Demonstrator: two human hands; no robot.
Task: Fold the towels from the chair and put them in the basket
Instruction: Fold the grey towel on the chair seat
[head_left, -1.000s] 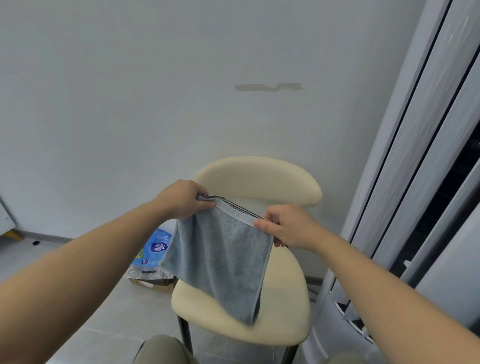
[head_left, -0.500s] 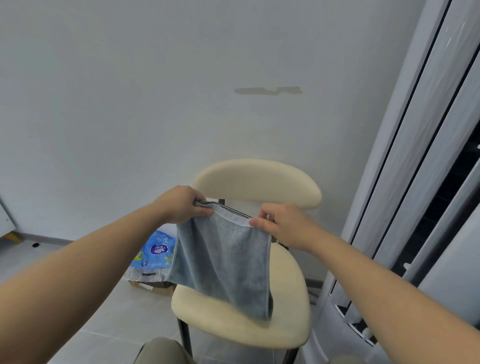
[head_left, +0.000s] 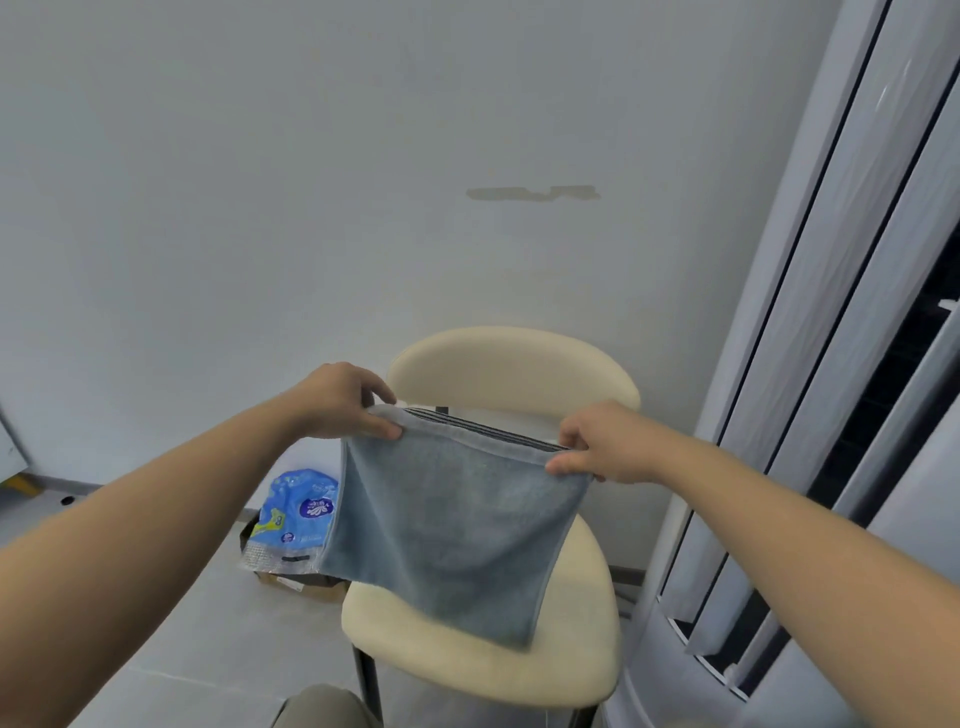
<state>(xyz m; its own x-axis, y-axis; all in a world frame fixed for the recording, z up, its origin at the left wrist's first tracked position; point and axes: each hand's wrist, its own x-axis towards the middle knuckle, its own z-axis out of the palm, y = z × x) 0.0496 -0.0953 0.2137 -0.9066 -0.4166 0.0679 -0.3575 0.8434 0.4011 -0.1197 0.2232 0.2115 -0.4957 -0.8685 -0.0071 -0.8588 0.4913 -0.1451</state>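
Towel (head_left: 452, 535), soft and light, probably doubled, hanging limp; pinching its ten-o'clock corner with left hand (head_left: 340, 402), two-o'clock corner with right hand (head_left: 602, 444).

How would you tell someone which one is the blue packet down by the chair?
Find the cream chair in front of the pale wall. Low down, just left of its seat and partly behind the hanging towel, stands the packet. It is bright blue and shiny with white and yellow print, while the towel beside it is plain, dull blue-grey cloth.
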